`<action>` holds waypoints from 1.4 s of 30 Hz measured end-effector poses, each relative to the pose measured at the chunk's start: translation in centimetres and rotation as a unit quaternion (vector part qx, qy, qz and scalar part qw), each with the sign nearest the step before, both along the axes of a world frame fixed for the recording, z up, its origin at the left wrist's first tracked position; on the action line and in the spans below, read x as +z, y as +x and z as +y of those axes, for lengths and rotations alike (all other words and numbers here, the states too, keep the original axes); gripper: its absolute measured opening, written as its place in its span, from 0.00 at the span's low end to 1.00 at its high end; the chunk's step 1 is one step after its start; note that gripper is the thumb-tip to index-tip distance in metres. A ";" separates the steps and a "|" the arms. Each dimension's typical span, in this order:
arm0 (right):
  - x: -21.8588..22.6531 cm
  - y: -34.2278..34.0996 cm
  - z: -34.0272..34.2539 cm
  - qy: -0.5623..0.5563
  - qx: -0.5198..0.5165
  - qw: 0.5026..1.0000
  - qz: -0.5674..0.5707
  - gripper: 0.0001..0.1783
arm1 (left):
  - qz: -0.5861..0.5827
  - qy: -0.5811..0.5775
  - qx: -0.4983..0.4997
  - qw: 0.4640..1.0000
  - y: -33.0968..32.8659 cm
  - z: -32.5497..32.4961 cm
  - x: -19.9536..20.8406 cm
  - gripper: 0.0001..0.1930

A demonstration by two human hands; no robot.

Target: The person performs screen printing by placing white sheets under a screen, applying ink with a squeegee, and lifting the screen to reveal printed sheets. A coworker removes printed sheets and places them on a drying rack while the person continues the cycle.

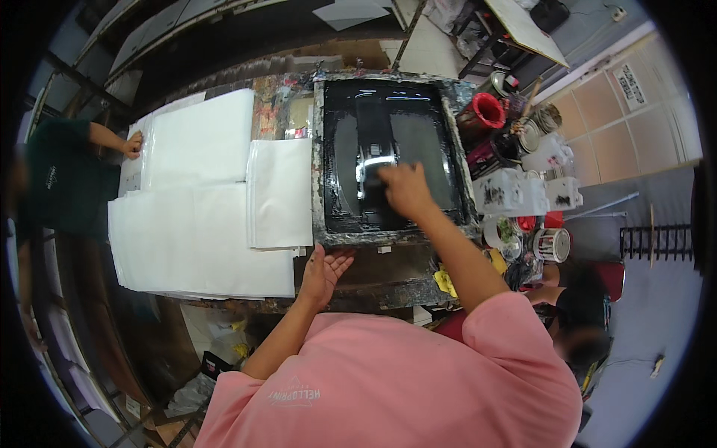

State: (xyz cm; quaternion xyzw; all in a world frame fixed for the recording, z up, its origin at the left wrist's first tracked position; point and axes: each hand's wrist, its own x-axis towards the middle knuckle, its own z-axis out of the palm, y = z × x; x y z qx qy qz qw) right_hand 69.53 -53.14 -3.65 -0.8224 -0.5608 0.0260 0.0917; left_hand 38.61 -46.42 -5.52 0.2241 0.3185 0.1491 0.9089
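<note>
A screen-printing frame lies on the work table, its mesh spread with glossy black ink. Over the middle of the mesh is my right hand, slightly blurred, its fingers curled on something dark that blends into the ink; I cannot make out what it is. My left hand is at the frame's near left corner, palm up with the fingers apart and nothing in it. Left of the frame, stacks of white sheets cover the table, a smaller white stack lying right beside the frame.
At the left, a co-worker's hand rests at the edge of the sheets. Ink cans and tubs crowd the right side, among them a red-rimmed can and white plastic containers. Another person is at the lower right. Yellow cloth lies by the near edge.
</note>
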 end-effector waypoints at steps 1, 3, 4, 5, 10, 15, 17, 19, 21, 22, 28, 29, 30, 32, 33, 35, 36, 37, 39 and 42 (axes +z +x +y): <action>1.5 -2.7 -2.1 0.000 0.004 1.000 -0.005 0.25 | 0.001 0.002 0.004 1.000 0.2 0.0 0.6 0.36; 4.4 -5.9 -4.4 -0.069 -0.008 0.997 0.032 0.25 | 0.010 0.002 -0.008 1.000 0.3 0.3 -0.2 0.43; 4.6 -6.9 -5.3 -0.086 -0.016 0.995 0.050 0.25 | 0.025 -0.017 -0.004 1.000 0.4 0.3 -0.5 0.44; 4.8 -7.5 -5.9 -0.101 -0.022 0.992 0.068 0.26 | 0.041 -0.035 0.002 0.999 0.6 0.2 -0.7 0.46; 1.9 -8.0 -6.6 -0.024 -0.042 0.999 0.022 0.20 | 0.116 -0.074 0.001 0.990 1.6 0.3 -1.6 0.65; 0.3 -9.6 -7.3 -0.055 -0.034 0.998 0.026 0.27 | 0.102 -0.109 -0.039 0.988 0.8 0.8 -3.7 0.68; -1.5 -8.8 -6.2 -0.029 -0.034 0.999 0.003 0.27 | 0.106 -0.111 -0.067 0.986 0.9 1.1 -3.4 0.64; -3.0 -7.5 -4.3 -0.010 -0.038 0.999 -0.017 0.25 | 0.112 -0.113 -0.085 0.984 0.9 1.3 -3.0 0.59; -4.1 -3.6 0.2 0.008 -0.049 0.998 -0.031 0.23 | 0.122 -0.108 -0.099 0.982 0.8 1.3 -2.5 0.53; -4.7 -1.6 2.4 0.022 -0.057 0.997 -0.050 0.22 | 0.116 -0.109 -0.107 0.981 0.6 1.5 -2.5 0.52; -3.2 7.5 11.2 -0.019 -0.076 0.996 -0.039 0.23 | 0.091 -0.103 -0.141 0.980 0.6 2.5 -0.8 0.48; -2.9 7.3 10.6 -0.021 -0.060 0.997 -0.038 0.23 | 0.095 -0.091 -0.139 0.982 0.6 2.4 -0.4 0.47; -2.7 6.4 9.1 -0.023 -0.047 0.998 -0.036 0.22 | 0.100 -0.078 -0.138 0.982 0.4 2.2 0.1 0.46; -1.6 3.8 5.7 -0.016 -0.017 0.999 -0.032 0.21 | 0.091 -0.050 -0.137 0.985 0.3 1.6 0.4 0.46; -1.0 1.9 3.5 -0.007 -0.006 1.000 -0.028 0.19 | 0.082 -0.033 -0.140 0.986 0.0 1.5 0.0 0.46; 2.7 -1.9 -0.6 -0.072 0.005 0.997 0.012 0.20 | 0.063 0.006 -0.141 0.988 -0.6 1.1 0.0 0.46; 4.7 -3.5 -2.0 -0.088 0.007 0.996 0.021 0.20 | 0.053 0.029 -0.139 0.988 -0.6 1.1 0.6 0.46; 6.9 -5.0 -3.5 -0.104 0.005 0.994 0.030 0.22 | 0.044 0.053 -0.140 0.988 -0.5 1.1 1.3 0.46; 11.0 -6.4 -4.9 -0.063 -0.004 0.998 0.026 0.25 | 0.015 0.092 -0.111 0.989 -0.3 1.5 3.7 0.48; 16.3 -6.1 -3.5 0.115 -0.020 0.992 -0.039 0.30 | -0.099 0.130 -0.068 0.984 1.2 3.2 9.0 0.50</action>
